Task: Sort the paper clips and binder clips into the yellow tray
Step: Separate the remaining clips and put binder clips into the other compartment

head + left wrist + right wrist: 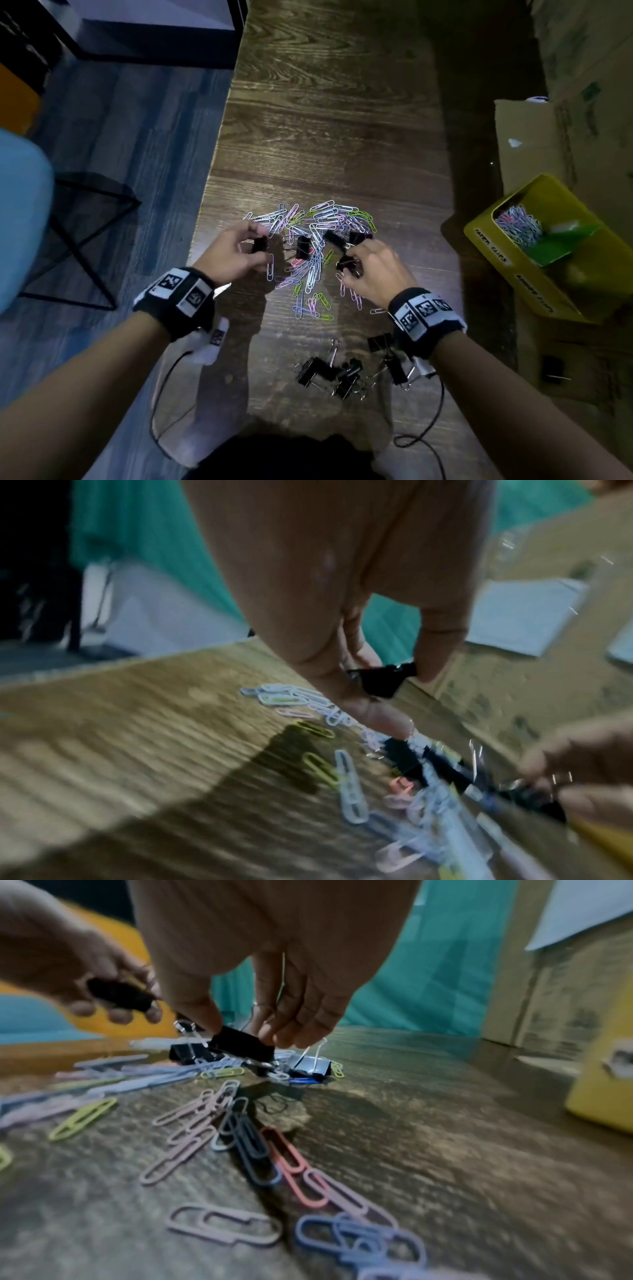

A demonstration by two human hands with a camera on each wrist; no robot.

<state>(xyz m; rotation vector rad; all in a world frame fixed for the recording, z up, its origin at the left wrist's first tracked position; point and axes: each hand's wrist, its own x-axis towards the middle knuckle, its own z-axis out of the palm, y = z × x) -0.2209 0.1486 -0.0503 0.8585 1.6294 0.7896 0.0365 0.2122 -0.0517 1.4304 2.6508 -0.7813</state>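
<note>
A heap of coloured paper clips (315,240) lies mid-table with a few black binder clips (303,247) mixed in. My left hand (245,245) pinches one black binder clip (260,245) at the heap's left edge; the left wrist view shows this clip (380,681) between thumb and fingers. At the heap's right side my right hand (352,265) pinches another black binder clip (346,264), seen lifted just above the clips (240,1043). A second group of black binder clips (339,371) sits nearer me. The yellow tray (486,240) stands tilted at right, holding paper clips (520,222).
Cardboard boxes (534,137) flank the wooden table (325,120) on the right, and one lone binder clip (551,368) lies on a box below the tray. A green divider (565,245) sits inside the tray. Left of the table are a blue chair (20,219) and floor.
</note>
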